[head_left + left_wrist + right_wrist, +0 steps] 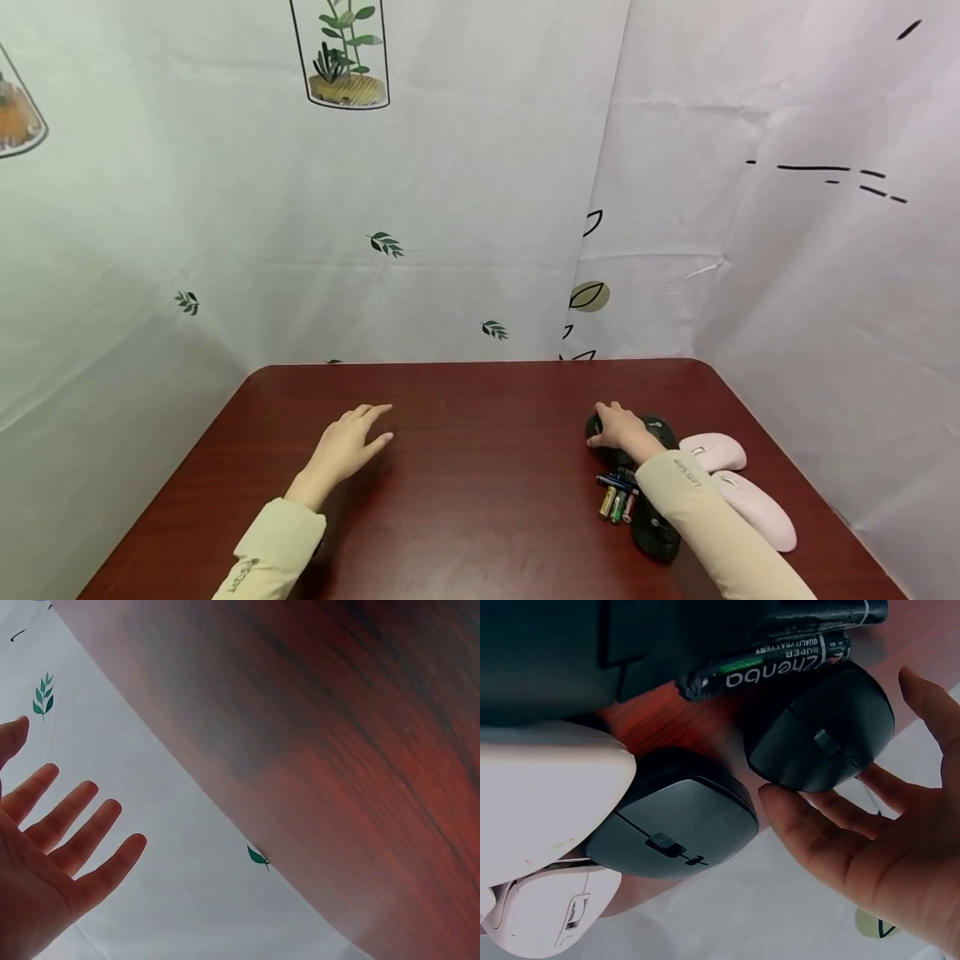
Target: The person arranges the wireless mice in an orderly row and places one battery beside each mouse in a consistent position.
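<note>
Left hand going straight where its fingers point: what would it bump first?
Probably the white cloth behind the table; the way there from the left hand looks free, though depth is hard to judge.

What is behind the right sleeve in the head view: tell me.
Past the sleeve's edges, parts of the nearest black mouse and nearest pink mouse show. Whatever lies between them is covered.

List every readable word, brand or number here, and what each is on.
"Zhenba": black battery, upside down, right wrist view.
"SUPER": same battery.
"QUALITYBATTERY": same battery.
Its green marking: too blurred.
Prints on the left sleeve, right sleeve and black mice: too small.
</note>
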